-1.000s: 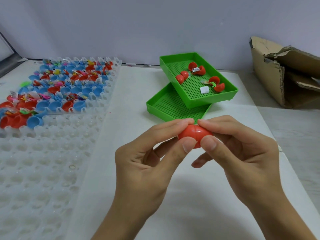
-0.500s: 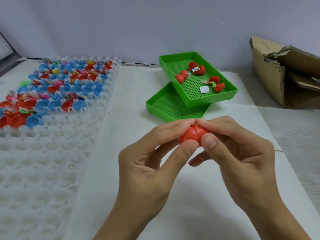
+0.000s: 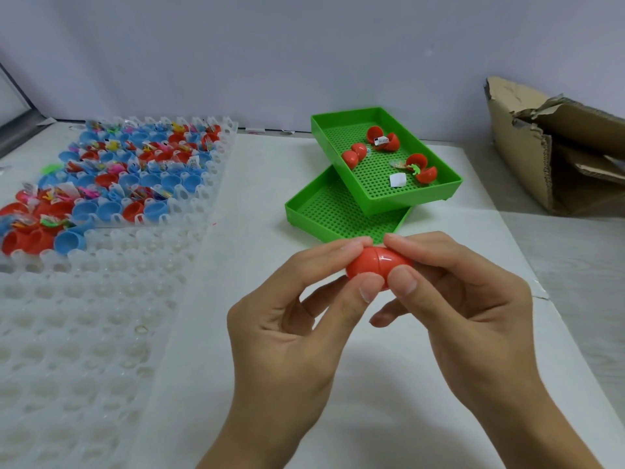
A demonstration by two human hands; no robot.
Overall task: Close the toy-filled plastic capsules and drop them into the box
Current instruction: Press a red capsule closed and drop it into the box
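Both hands hold one red capsule (image 3: 378, 263) above the white table, its two halves pressed together with a seam showing. My left hand (image 3: 291, 333) pinches the left half between thumb and forefinger. My right hand (image 3: 466, 319) pinches the right half the same way. The upper green tray (image 3: 449, 167) holds three open red capsules (image 3: 384, 140) with toys and paper slips. The cardboard box (image 3: 527, 143) stands at the far right with torn flaps.
A second green tray (image 3: 304, 211) lies under the upper one, just beyond my fingers. A large clear cell tray (image 3: 101, 333) covers the left side; its far part holds several open red and blue capsules (image 3: 135, 174) with toys. A wall runs behind.
The capsule has turned slightly in my fingers and both hands have shifted a little; the halves look pushed together, with more of the capsule showing between my fingertips.
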